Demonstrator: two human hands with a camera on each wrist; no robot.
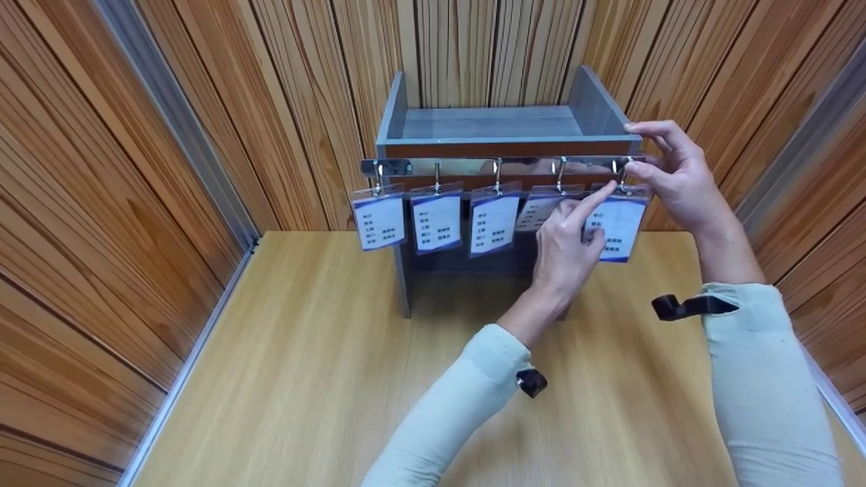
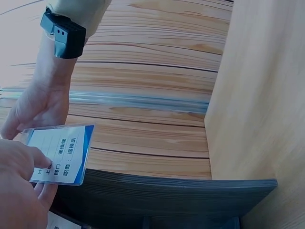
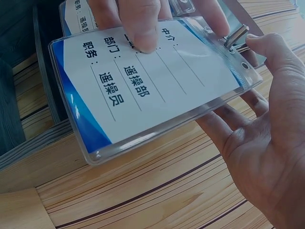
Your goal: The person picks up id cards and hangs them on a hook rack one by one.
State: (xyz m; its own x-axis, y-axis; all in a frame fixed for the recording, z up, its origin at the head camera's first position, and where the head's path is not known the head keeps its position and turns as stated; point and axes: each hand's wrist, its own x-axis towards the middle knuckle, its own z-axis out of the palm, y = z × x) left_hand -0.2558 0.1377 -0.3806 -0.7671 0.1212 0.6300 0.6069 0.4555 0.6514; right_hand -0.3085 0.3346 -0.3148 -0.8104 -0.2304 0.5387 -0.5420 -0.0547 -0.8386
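The rightmost ID badge (image 1: 617,230), a white card with blue edges in a clear sleeve, hangs at a metal hook (image 3: 237,36) on the right end of a shiny rail (image 1: 467,166). My left hand (image 1: 568,247) pinches this badge, thumb on its front and other fingers behind. Its index finger reaches up to the badge's top, by the hook. At the rail's end, my right hand (image 1: 683,179) touches the hook with its thumb. Its index fingertip meets the shelf's front right corner, while its other fingers are partly hidden behind the badge in the right wrist view.
Several similar badges (image 1: 436,223) hang from hooks further left on the rail. The rail runs across the front of a grey shelf unit (image 1: 487,123) that stands on a wooden table (image 1: 325,352). Wood-panelled walls (image 1: 169,135) enclose the back and sides.
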